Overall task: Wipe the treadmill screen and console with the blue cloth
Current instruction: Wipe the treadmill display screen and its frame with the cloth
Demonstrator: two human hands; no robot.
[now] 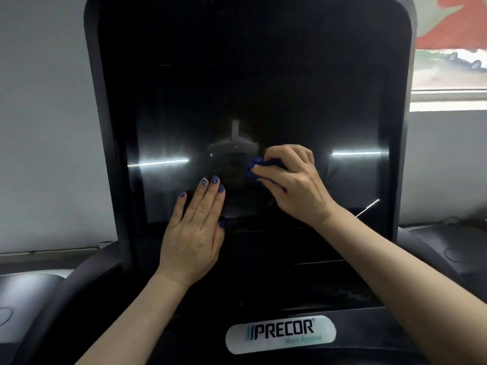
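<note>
Head view, right hand (pixel 292 180) pinching blue cloth (pixel 254 167), left hand (pixel 196 230) flat on screen (pixel 263 101)

upper screen (pixel 250 75) bare, left hand (pixel 196 230) blocking lower-left

The screen (pixel 250 88) stands upright at centre, above the console (pixel 263 299). The left hand (pixel 195 233) lies flat on the screen's lower edge, left of centre. The right hand (pixel 292 180) sits to its right and higher, pressing the cloth (pixel 254 167) against the screen. The logo plate (pixel 280 334) sits on the console, below both hands.
</note>
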